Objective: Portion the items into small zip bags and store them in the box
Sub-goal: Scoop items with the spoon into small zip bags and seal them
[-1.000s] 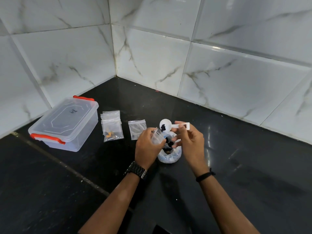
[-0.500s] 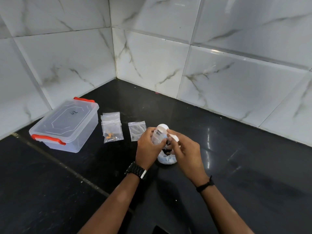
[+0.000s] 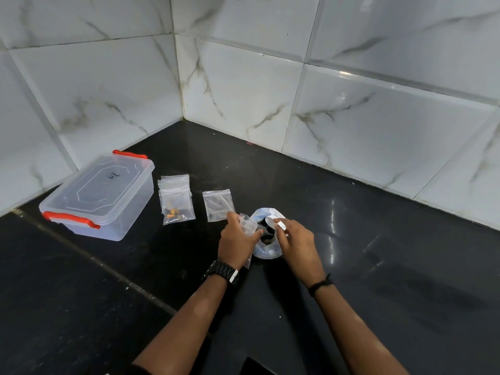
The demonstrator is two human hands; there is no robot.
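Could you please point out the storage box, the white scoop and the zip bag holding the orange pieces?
storage box (image 3: 94, 196): head view, on its clear lid.
white scoop (image 3: 271, 221): head view, on its bowl.
zip bag with orange pieces (image 3: 177, 204): head view, on its clear middle.

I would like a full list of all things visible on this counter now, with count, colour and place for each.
storage box: one, clear with red latches, lid on, far left of the counter.
filled zip bags: a small stack, clear, orange and dark pieces inside the top one, right of the box; exact count unclear.
empty zip bag: one, clear, lying flat right of the stack.
held zip bag: one, clear, in the left hand.
supply bag: one, white-clear, dark items inside, between the hands.
scoop: one, white, in the right hand, over the supply bag.
counter: one, black.
left hand: wrist with black watch.
right hand: wrist with black band.
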